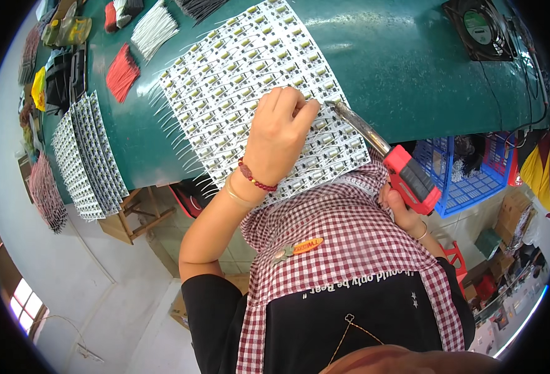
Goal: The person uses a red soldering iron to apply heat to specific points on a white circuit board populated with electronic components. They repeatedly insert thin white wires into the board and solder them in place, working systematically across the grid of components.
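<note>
L hand (281,128), fingers curled over PCB (234,93), pinch unclear, R hand (404,213) gripping iron (406,171), lettered badge (308,245), printed tee (343,311)

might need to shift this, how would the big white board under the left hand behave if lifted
Likely fairly stiff: the part of the white board past the edge of the table shows no clear sag. Probably light for its size, since it looks thin. The white wires jutting past its left edge might snag or bend.
</note>
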A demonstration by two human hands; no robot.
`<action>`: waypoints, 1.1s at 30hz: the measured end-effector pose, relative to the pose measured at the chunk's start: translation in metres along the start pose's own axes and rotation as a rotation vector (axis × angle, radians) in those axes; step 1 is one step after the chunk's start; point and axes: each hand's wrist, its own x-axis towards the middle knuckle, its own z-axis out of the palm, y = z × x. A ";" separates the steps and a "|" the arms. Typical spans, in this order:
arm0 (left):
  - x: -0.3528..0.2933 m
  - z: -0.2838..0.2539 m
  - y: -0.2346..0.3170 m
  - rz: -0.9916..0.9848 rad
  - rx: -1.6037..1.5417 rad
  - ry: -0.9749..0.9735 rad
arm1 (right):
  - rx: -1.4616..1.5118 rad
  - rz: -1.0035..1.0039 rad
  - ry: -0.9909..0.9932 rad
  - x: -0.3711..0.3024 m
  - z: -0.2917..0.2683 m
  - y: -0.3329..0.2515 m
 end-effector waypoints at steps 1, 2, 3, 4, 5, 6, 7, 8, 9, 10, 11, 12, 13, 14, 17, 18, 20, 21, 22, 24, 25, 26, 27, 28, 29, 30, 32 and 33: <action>0.000 0.001 -0.001 0.004 -0.005 0.010 | -0.018 -0.008 -0.007 0.000 -0.001 0.001; -0.001 0.002 -0.001 0.009 -0.009 0.020 | -0.022 -0.014 -0.026 0.001 -0.003 0.003; -0.001 0.003 -0.001 0.012 -0.013 0.029 | -0.024 -0.019 -0.045 0.002 -0.004 0.004; -0.001 0.003 -0.001 0.012 -0.014 0.029 | -0.046 -0.017 -0.026 0.001 -0.003 0.003; -0.001 0.003 -0.001 0.012 -0.014 0.029 | -0.068 -0.015 -0.007 0.000 -0.001 0.000; -0.001 0.004 -0.001 0.011 -0.016 0.030 | -0.076 -0.011 -0.003 -0.001 -0.001 -0.001; -0.001 0.004 -0.001 0.010 -0.013 0.027 | -0.083 -0.006 0.002 -0.001 0.000 -0.002; -0.002 0.004 -0.001 0.008 -0.009 0.025 | -0.076 0.000 -0.009 -0.002 -0.001 -0.002; -0.002 0.004 -0.001 0.006 -0.006 0.022 | -0.043 0.011 -0.018 -0.002 -0.002 -0.003; -0.002 0.003 -0.001 0.004 -0.004 0.018 | -0.009 0.021 -0.026 -0.002 -0.002 -0.004; -0.002 0.003 -0.001 0.003 -0.003 0.015 | 0.050 0.036 -0.033 0.000 -0.001 -0.008; -0.002 0.003 -0.001 0.004 0.002 0.011 | 0.089 0.038 -0.043 0.001 -0.001 -0.009; -0.002 0.003 0.000 0.005 0.004 0.010 | 0.127 0.041 -0.051 0.002 -0.001 -0.010; -0.002 0.003 0.000 0.006 0.007 0.010 | 0.141 0.034 -0.064 0.002 -0.002 -0.010; -0.001 0.003 0.001 0.003 0.007 0.007 | 0.153 0.023 -0.084 0.004 -0.002 -0.011; -0.001 0.002 0.001 0.003 0.008 0.005 | 0.133 0.021 -0.074 0.003 -0.002 -0.010; -0.001 0.002 0.002 -0.003 0.010 0.006 | 0.071 0.021 -0.043 0.002 0.000 -0.009; -0.001 0.001 0.002 -0.006 0.011 0.007 | 0.048 0.017 -0.033 0.001 0.001 -0.009; -0.001 0.001 0.003 -0.013 0.004 0.017 | 0.025 0.013 -0.024 0.001 0.001 -0.009; 0.000 0.001 0.003 -0.026 -0.010 0.037 | 0.036 0.002 -0.029 0.002 0.002 -0.010; 0.001 0.001 0.002 -0.038 0.010 0.034 | 0.051 -0.001 -0.030 0.003 0.002 -0.010; 0.004 -0.001 0.002 -0.049 0.031 0.032 | 0.086 0.004 -0.032 0.005 0.001 -0.013; 0.007 -0.003 0.002 -0.061 0.054 0.029 | 0.124 0.007 -0.035 0.006 0.001 -0.017; 0.010 -0.004 0.001 -0.048 0.056 -0.015 | 0.159 -0.004 -0.038 0.008 0.002 -0.020; 0.013 -0.004 -0.001 -0.035 0.059 -0.059 | 0.194 -0.016 -0.040 0.010 0.003 -0.023; 0.017 -0.004 -0.004 -0.021 0.061 -0.101 | 0.206 -0.025 -0.038 0.012 0.003 -0.025; 0.025 -0.008 -0.005 0.004 0.087 -0.182 | 0.211 -0.039 -0.028 0.015 0.005 -0.029; 0.028 -0.010 -0.005 0.015 0.100 -0.223 | 0.179 -0.052 -0.031 0.015 0.004 -0.028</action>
